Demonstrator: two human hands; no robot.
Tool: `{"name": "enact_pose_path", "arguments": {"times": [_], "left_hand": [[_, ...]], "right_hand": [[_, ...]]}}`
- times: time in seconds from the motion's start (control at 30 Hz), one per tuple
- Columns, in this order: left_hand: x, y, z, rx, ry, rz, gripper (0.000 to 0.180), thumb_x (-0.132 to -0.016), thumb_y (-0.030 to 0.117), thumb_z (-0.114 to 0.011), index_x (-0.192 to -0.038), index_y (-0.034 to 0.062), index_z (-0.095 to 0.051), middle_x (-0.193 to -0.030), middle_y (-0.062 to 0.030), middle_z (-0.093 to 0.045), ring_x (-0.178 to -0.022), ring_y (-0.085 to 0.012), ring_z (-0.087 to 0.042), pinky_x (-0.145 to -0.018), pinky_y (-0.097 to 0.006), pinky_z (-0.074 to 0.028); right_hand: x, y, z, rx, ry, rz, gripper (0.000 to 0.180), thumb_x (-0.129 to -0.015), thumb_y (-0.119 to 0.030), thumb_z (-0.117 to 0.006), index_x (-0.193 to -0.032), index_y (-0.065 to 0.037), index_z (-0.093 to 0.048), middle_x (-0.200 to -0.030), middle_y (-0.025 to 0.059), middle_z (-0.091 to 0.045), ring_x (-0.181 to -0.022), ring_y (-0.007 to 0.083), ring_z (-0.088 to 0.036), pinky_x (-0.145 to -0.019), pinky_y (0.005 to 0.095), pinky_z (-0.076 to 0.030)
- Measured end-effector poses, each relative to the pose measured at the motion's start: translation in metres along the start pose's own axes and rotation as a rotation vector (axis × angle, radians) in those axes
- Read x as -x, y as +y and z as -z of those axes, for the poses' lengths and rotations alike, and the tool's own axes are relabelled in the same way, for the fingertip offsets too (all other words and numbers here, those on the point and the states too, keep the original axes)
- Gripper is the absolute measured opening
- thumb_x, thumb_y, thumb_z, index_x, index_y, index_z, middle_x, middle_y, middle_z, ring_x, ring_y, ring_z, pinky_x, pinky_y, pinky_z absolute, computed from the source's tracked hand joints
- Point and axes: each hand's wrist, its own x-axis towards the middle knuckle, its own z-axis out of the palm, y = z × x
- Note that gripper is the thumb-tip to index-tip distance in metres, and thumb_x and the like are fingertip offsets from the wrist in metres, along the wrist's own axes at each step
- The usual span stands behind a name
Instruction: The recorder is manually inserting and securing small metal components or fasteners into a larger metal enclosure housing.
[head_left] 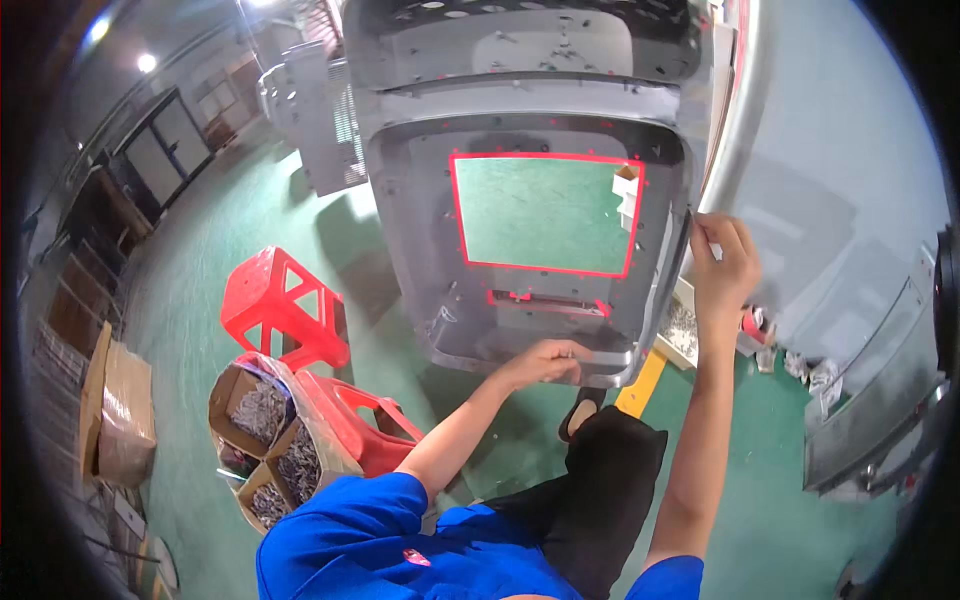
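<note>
In front of me stands a large grey moulded panel (410,230), with a rectangular window framed in red and small dark fittings dotted over its inner face. Below the window, a slot carries more red strips (520,297). My left hand (545,363) is at the panel's bottom edge, its fingers curled together; whatever they hold, if anything, is hidden. At the panel's right rim my right hand (727,265) is raised, thumb and fingers pinched. Anything in that pinch is too small to make out.
Red plastic stools (268,300) stand on the green floor to the left. A divided carton (235,400) there holds many small metal parts. Another open box of parts (680,330) sits behind my right forearm. A wrapped carton (127,410) stands far left, and a pale wall (840,150) rises at right.
</note>
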Motion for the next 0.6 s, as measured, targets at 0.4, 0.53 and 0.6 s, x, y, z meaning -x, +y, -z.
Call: {"name": "enact_pose_path", "arguments": {"times": [0.4, 0.53, 0.6], "left_hand": [[0.007, 0.005, 0.014, -0.095, 0.079, -0.062, 0.028, -0.093, 0.02, -0.05, -0.115, 0.0055, -0.06, -0.074, 0.0018, -0.062, -0.06, -0.0028, -0.045, -0.052, -0.02, -0.035], [0.012, 0.002, 0.02, -0.101, 0.143, -0.036, 0.028, -0.093, 0.021, -0.05, -0.112, 0.004, -0.061, -0.073, 0.002, -0.062, -0.061, -0.003, -0.047, -0.052, -0.02, -0.035], [0.006, 0.006, 0.02, -0.114, 0.147, -0.023, 0.028, -0.093, 0.021, -0.049, -0.111, 0.0037, -0.061, -0.072, 0.0018, -0.062, -0.061, -0.0032, -0.048, -0.052, -0.02, -0.035]], "right_hand": [[-0.011, 0.016, -0.035, -0.305, -0.139, -0.322, 0.009, -0.079, -0.005, -0.07, -0.081, 0.002, -0.066, -0.069, 0.0038, -0.064, -0.064, 0.0084, -0.057, -0.061, 0.0216, -0.045], [-0.012, -0.001, -0.044, -0.159, -0.116, -0.184, 0.008, -0.08, -0.004, -0.069, -0.078, 0.001, -0.063, -0.068, 0.0066, -0.064, -0.064, 0.0109, -0.062, -0.059, 0.024, -0.047], [-0.012, 0.002, -0.048, -0.018, -0.112, -0.141, 0.008, -0.079, -0.008, -0.069, -0.079, -0.003, -0.063, -0.071, 0.0084, -0.065, -0.063, 0.0176, -0.064, -0.059, 0.0283, -0.049]]}}
